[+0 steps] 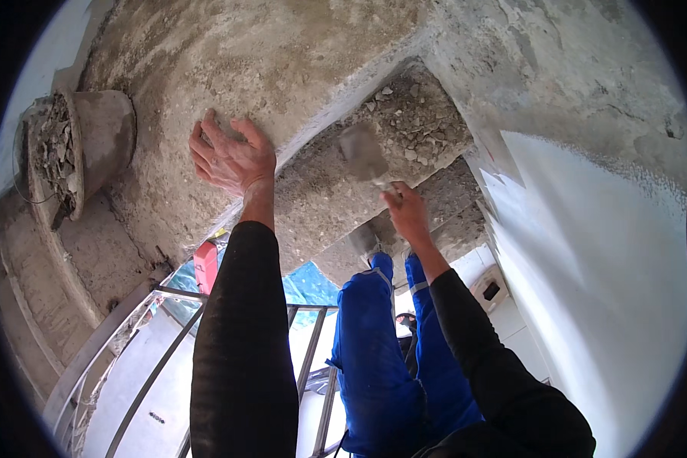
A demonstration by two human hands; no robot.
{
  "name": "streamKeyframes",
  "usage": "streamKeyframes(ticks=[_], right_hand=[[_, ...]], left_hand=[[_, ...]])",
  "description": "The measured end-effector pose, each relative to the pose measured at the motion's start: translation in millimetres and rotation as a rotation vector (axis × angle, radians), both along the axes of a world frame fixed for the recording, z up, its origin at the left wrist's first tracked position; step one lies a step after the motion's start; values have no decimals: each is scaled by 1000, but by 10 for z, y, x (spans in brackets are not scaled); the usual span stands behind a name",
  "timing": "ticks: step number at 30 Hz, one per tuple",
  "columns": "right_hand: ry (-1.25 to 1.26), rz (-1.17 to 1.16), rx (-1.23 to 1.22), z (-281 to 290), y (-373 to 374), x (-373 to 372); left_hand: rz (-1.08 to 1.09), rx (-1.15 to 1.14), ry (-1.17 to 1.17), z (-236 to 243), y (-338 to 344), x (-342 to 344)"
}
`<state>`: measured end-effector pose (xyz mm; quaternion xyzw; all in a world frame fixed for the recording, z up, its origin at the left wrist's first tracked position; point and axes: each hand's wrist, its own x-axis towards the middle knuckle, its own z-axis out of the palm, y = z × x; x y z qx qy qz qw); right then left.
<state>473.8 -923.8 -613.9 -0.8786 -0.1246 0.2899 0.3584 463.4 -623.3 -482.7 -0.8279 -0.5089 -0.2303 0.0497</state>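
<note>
My left hand (233,153) rests on a rough, dirty concrete surface (298,53) at the upper left of the centre, its fingers apart and slightly bent. To the right, my right hand (404,206) grips the handle of a flat, motion-blurred scraper (362,153), whose broad blade is over a concrete step (313,206). Broken crumbs and flakes of grey debris (412,130) lie on the step beside the blade.
A bucket (103,145) with rubble stands at the left. Metal railing (164,359) runs along the lower left, near a red object (204,267) and blue sheeting (305,286). A partly white wall (603,259) rises on the right. My blue-trousered legs (370,336) are below.
</note>
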Motion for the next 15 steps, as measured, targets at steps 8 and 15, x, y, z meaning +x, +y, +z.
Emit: streamKeyframes(ticks=[8,15], right_hand=[[445,-735,247,189,-97,-160],[317,-526,148,403,-100,-427]], left_hand=[[-14,-1,-5,-5,10,-4],[-9,14,-7,17,0,-15]])
